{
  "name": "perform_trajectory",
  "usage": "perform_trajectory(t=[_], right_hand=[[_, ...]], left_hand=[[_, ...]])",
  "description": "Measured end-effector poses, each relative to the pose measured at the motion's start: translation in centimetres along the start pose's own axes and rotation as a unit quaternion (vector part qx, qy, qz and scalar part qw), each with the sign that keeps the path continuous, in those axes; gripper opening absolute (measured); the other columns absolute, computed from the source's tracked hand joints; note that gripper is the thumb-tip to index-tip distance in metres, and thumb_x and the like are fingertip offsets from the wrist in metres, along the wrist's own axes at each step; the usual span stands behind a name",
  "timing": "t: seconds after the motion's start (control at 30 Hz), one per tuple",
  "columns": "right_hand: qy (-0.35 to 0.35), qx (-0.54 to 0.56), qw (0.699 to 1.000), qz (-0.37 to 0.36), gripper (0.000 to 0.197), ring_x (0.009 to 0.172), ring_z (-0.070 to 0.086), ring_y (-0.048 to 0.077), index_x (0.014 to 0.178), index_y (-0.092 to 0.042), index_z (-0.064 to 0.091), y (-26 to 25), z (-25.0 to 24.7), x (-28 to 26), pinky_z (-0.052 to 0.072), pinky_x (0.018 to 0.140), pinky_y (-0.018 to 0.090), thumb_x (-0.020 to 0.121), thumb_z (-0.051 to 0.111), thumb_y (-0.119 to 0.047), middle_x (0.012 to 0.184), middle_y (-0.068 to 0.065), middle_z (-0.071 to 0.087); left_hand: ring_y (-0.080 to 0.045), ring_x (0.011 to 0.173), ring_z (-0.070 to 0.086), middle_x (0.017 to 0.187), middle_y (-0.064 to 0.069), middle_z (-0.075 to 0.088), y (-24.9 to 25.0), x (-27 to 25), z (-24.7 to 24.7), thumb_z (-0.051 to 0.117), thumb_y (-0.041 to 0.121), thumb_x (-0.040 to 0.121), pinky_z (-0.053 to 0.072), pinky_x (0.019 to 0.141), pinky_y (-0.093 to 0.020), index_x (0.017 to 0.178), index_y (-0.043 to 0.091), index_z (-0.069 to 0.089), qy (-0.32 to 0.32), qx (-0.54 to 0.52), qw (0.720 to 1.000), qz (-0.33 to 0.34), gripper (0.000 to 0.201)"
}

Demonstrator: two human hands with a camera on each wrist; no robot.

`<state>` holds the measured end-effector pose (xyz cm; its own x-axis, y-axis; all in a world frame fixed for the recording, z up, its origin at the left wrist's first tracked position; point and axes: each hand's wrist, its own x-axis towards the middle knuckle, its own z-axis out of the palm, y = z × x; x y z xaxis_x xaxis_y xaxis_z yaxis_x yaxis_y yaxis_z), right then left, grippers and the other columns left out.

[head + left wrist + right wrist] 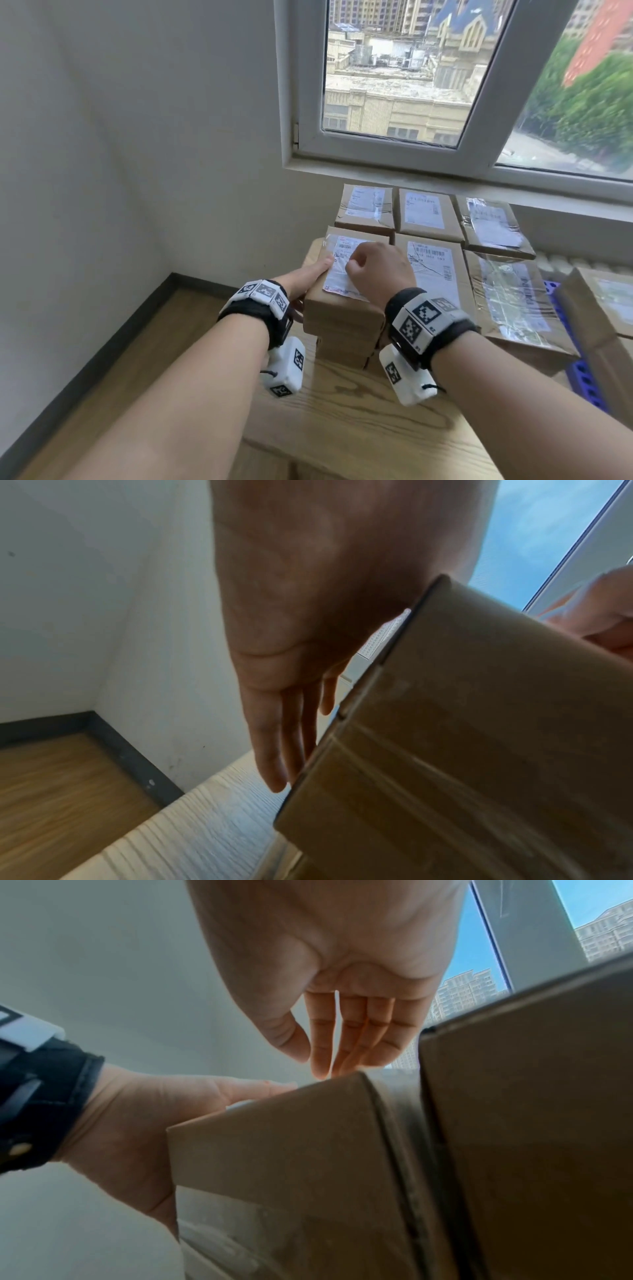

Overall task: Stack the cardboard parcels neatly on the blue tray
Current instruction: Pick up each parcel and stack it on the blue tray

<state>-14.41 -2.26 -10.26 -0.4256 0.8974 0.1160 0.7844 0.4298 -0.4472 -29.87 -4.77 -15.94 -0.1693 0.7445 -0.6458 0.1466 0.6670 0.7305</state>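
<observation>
We count seven labelled parcels, six flat and one leaning at right. The near-left parcel [346, 274] tops a stack on the counter [349, 411]. Our left hand [308, 277] presses its side with a released grip; our right hand [376, 270] hangs over its label, loosely curled, holding nothing. The blue tray [579, 380] peeks out at right.

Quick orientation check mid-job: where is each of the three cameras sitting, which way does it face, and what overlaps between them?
Head: worn on the head, looking forward and down at the parcels and window; both forearms show.
Left wrist: looks along the left hand, flat against the top parcel.
Right wrist: looks along the right hand, fingers down over that parcel; the left hand shows too.
All three views share that parcel.
</observation>
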Motion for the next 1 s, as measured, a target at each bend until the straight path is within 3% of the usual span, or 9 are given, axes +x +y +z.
perform_trajectory(t=[0.17, 0.33, 0.5, 0.63, 0.8, 0.93, 1.0], right_hand=[[0.007, 0.002, 1.000, 0.008, 0.024, 0.091, 0.061, 0.018, 0.096, -0.016, 0.073, -0.5, -0.2, -0.2, 0.052, 0.087, 0.036, 0.092, 0.051, -0.024, 0.096, 0.000, 0.071], [0.048, 0.014, 0.999, 0.011, 0.022, 0.095, 0.061, 0.018, 0.099, -0.017, 0.072, -1.7, -1.5, 0.0, 0.051, 0.088, 0.036, 0.092, 0.052, -0.024, 0.100, 0.000, 0.070], [0.107, 0.050, 0.993, 0.018, 0.030, 0.106, 0.057, 0.017, 0.121, -0.017, 0.062, -2.6, -3.4, 0.2, 0.047, 0.096, 0.033, 0.094, 0.054, -0.029, 0.115, 0.000, 0.064], [0.114, 0.100, 0.987, 0.051, 0.041, 0.113, 0.057, 0.020, 0.130, -0.016, 0.056, -2.4, -5.4, 0.1, 0.047, 0.099, 0.038, 0.096, 0.052, -0.039, 0.125, 0.003, 0.062], [0.119, 0.228, 0.963, 0.081, 0.056, 0.111, 0.060, 0.021, 0.135, -0.013, 0.052, -2.0, -6.9, -0.9, 0.049, 0.096, 0.041, 0.097, 0.045, -0.053, 0.124, 0.004, 0.063], [0.104, 0.327, 0.934, 0.102, 0.065, 0.102, 0.063, 0.018, 0.139, -0.014, 0.047, -0.7, -7.1, -1.9, 0.053, 0.078, 0.035, 0.093, 0.045, -0.061, 0.124, 0.005, 0.063], [0.103, 0.380, 0.911, 0.119, 0.076, 0.102, 0.065, 0.017, 0.141, -0.016, 0.043, 0.1, -7.6, -2.7, 0.057, 0.079, 0.039, 0.085, 0.048, -0.068, 0.124, 0.005, 0.063]], left_hand=[[-0.034, 0.091, 0.065, 0.099, -0.015, 0.066, 0.2, -0.2, -0.3, 0.046, 0.081, 0.079, 0.050, 0.096, -0.054, 0.110, 0.015, 0.063, 0.009, -0.033, 0.999, 0.011, 0.075], [-0.028, 0.073, 0.061, 0.081, -0.012, 0.063, 1.3, -2.0, -2.2, 0.046, 0.079, 0.081, 0.051, 0.086, -0.043, 0.093, 0.014, 0.061, 0.033, -0.062, 0.997, 0.037, 0.069], [-0.029, 0.084, 0.062, 0.090, -0.013, 0.065, 3.4, -4.0, -4.5, 0.042, 0.075, 0.087, 0.050, 0.095, -0.048, 0.092, 0.016, 0.061, 0.059, -0.071, 0.992, 0.090, 0.062], [-0.030, 0.090, 0.062, 0.099, -0.015, 0.066, 5.6, -5.7, -5.8, 0.040, 0.074, 0.088, 0.050, 0.098, -0.050, 0.102, 0.016, 0.061, 0.056, -0.091, 0.987, 0.119, 0.063], [-0.028, 0.082, 0.066, 0.104, -0.014, 0.069, 7.1, -7.1, -5.3, 0.046, 0.073, 0.085, 0.056, 0.085, -0.046, 0.115, 0.016, 0.063, 0.044, -0.090, 0.981, 0.163, 0.066], [-0.029, 0.085, 0.067, 0.104, -0.014, 0.072, 7.8, -7.2, -3.0, 0.049, 0.074, 0.082, 0.053, 0.093, -0.054, 0.110, 0.018, 0.065, 0.001, -0.107, 0.973, 0.202, 0.064], [-0.031, 0.090, 0.067, 0.111, -0.016, 0.072, 8.1, -7.6, -1.2, 0.054, 0.078, 0.070, 0.050, 0.096, -0.057, 0.113, 0.018, 0.066, -0.017, -0.110, 0.971, 0.213, 0.075]])
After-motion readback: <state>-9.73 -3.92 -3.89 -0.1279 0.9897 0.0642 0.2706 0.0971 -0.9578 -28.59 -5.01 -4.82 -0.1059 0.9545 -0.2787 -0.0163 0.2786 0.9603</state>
